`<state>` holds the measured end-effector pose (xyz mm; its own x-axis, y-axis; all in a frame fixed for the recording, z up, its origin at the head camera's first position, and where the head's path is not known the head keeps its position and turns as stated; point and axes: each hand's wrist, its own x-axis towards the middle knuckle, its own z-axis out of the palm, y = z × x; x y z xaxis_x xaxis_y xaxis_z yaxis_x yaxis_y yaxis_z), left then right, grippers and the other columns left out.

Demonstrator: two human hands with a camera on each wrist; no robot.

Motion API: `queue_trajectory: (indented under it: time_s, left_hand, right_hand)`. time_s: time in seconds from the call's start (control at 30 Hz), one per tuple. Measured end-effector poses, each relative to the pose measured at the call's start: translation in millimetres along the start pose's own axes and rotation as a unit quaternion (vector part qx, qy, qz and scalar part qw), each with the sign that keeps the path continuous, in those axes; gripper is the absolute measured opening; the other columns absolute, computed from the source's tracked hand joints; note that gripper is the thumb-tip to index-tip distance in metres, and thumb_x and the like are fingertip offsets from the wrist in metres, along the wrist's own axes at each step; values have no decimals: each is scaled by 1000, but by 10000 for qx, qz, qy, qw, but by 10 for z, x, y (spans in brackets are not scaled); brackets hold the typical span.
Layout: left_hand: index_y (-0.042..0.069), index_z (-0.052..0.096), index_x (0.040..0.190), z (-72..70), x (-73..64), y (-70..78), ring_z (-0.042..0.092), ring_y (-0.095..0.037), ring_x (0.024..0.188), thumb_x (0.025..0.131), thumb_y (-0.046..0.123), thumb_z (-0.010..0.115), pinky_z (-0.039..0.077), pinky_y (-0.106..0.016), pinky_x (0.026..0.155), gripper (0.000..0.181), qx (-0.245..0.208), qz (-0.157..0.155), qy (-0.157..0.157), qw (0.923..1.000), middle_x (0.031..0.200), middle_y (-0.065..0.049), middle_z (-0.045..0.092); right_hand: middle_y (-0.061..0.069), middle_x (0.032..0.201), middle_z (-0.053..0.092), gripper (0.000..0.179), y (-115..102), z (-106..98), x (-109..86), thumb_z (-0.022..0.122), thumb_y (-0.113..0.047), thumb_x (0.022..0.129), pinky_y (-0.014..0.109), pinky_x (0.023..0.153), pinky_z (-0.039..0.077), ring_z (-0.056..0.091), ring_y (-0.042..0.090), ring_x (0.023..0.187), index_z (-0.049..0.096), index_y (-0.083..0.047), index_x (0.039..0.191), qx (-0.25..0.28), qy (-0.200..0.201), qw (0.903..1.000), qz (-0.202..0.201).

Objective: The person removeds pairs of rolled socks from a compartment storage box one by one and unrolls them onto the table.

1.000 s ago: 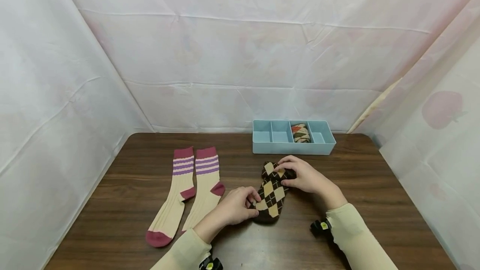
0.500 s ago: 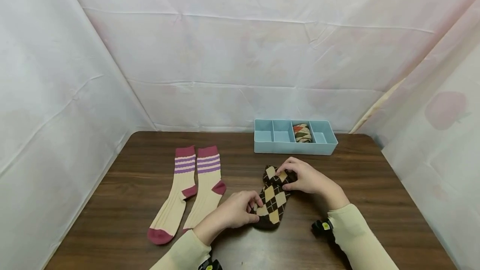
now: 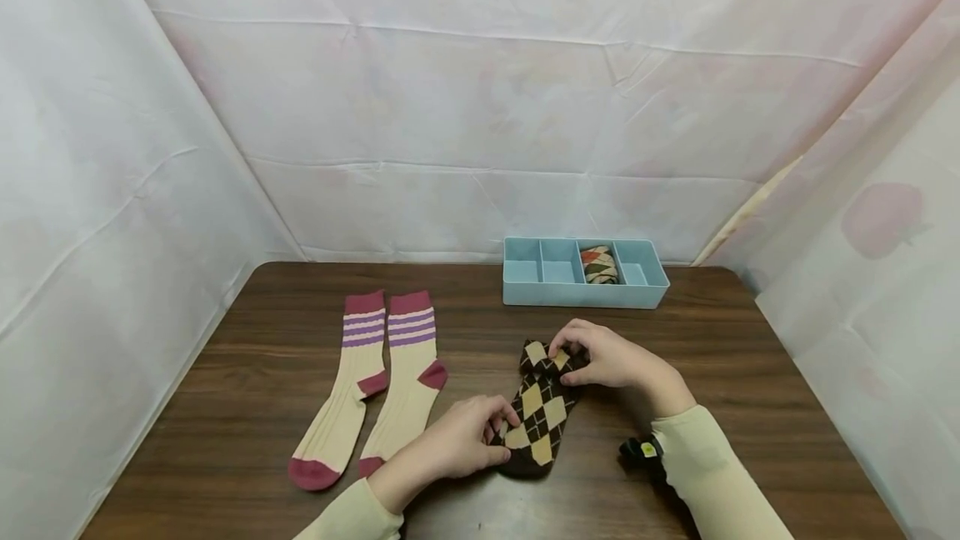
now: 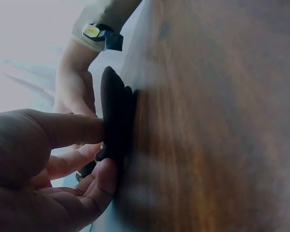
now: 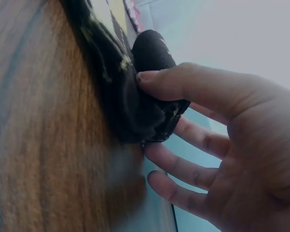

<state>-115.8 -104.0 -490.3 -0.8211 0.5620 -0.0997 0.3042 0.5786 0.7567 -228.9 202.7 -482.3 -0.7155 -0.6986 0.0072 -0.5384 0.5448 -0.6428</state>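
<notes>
Brown, tan and cream argyle socks [image 3: 543, 415] lie stacked on the table, their far end folded over into a thick roll. My left hand [image 3: 468, 438] pinches the dark toe end from the left, thumb and fingers on its edge; the left wrist view shows the layered dark toe [image 4: 117, 113] between them. At the far end my right hand [image 3: 611, 357] grips the roll [image 5: 154, 53], thumb on the near side and fingers beyond it. Part of the roll is hidden behind the right fingers in the head view.
Left of the hands lie two cream socks [image 3: 341, 407] with maroon toes and purple stripes, side by side. A light-blue divided box [image 3: 585, 296] stands at the table's back edge, a rolled argyle sock bundle [image 3: 599, 265] in its third compartment. Pale cloth walls surround the table.
The argyle socks have slid a little toward me, with both hands moving along with them. Both hands keep their grip. The striped socks and the box stay in place.
</notes>
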Motion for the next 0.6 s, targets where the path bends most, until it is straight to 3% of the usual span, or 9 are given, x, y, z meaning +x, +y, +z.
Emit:
queue_trajectory:
  time_s: [0.3,0.4,0.6]
  left_hand:
    - [19,73,113,1,-72,-15,57,-1,76,85,11,93,50,-22,73,35,-96,-14,-168,9998,90,10,58]
    - [19,73,112,-4,-81,-33,57,-1,77,85,11,93,51,-22,73,36,-106,-10,-159,9998,89,10,59]
    - [18,73,113,-13,-55,-35,58,0,78,84,11,93,51,-22,74,36,-113,165,-178,9996,91,9,60]
  right_hand:
    - [-5,118,67,25,-5,-21,-8,81,-18,100,37,82,56,64,18,97,71,-22,123,-62,9,9997,-219]
    - [-6,114,69,23,11,-19,15,78,-14,101,34,81,56,65,12,94,71,-18,123,-259,357,9987,-249]
    - [-4,111,72,22,15,-23,49,79,-14,101,40,81,57,68,16,93,72,-18,122,-500,1213,9914,15]
